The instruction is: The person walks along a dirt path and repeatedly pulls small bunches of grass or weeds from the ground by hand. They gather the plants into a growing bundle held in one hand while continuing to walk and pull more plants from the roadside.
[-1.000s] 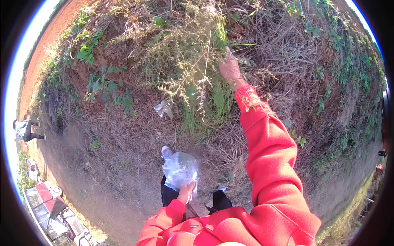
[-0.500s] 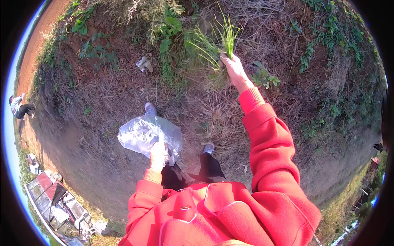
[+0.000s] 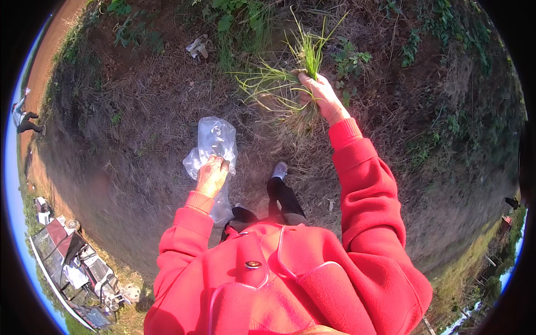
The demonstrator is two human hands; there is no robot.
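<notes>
My right hand [image 3: 322,96] is stretched forward, its fingers wrapped round a bunch of thin green grass-like plants [image 3: 308,53]. Long blades stick up above the fist, and others droop to the left; paler stems hang below. In my left hand [image 3: 213,174], nearer my body, a clear plastic bag [image 3: 218,137] is gripped between closed fingers. Part of the bag puffs up beyond the knuckles, while the rest hangs down toward my leg. What the bag holds, if anything, I cannot make out.
Dry grass and soil [image 3: 139,145] cover the slope. A pale crumpled object [image 3: 199,47] lies ahead, left of growing green plants [image 3: 234,19]. My shoe [image 3: 280,170] stands below the bunch. At the left are another person [image 3: 25,116] and a parked open vehicle [image 3: 75,268].
My left hand has risen forward with the bag, which has swung and folded narrower. The bunch in my right hand has turned, its blades spreading farther left. My view has shifted somewhat.
</notes>
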